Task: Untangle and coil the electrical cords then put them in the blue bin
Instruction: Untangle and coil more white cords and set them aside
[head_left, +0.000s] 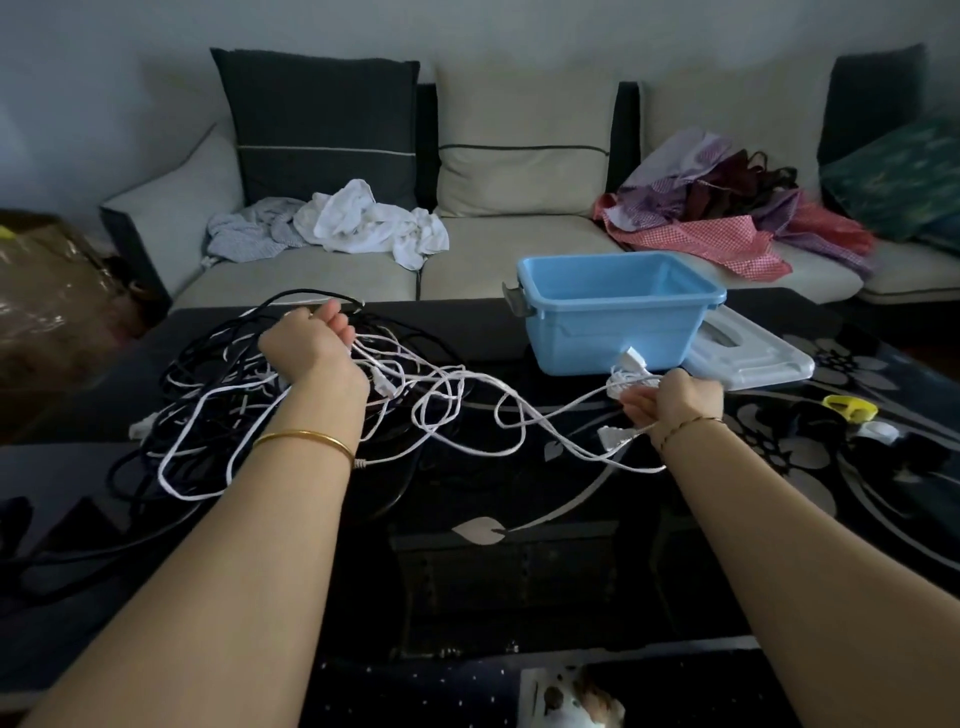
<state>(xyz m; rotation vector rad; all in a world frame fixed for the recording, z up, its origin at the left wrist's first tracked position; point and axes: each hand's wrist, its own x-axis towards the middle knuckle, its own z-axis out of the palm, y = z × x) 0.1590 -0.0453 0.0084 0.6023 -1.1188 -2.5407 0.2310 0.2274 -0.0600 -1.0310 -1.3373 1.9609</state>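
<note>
1. The left hand (311, 343) is gripping several strands of the tangle, its fingers curling round white and black cord alike and lifting them off the table (519, 525)
2. The right hand (675, 400) is closing round a small gathered bundle of the white cord (621, 384), with a white plug (631, 358) sticking up just above the fingers
3. Between the two hands the white cord is hanging in loose loops and kinks, partly trailing on the dark flower-patterned tabletop
4. The black cords (187, 364) are lying in a heap under and to the left of the left hand, with thicker white loops running through them
5. The blue bin (618, 312) is standing open at the far edge of the table, just beyond the right hand; nothing is showing inside it
6. Its pale lid (748, 358) is lying flat beside it on the right
7. A gold bangle (306, 441) is sitting on the left wrist and a thin bracelet (685, 426) on the right
8. A sofa (519, 244) behind the table is carrying a white cloth (363, 218) and a pile of clothes (727, 218)
</note>
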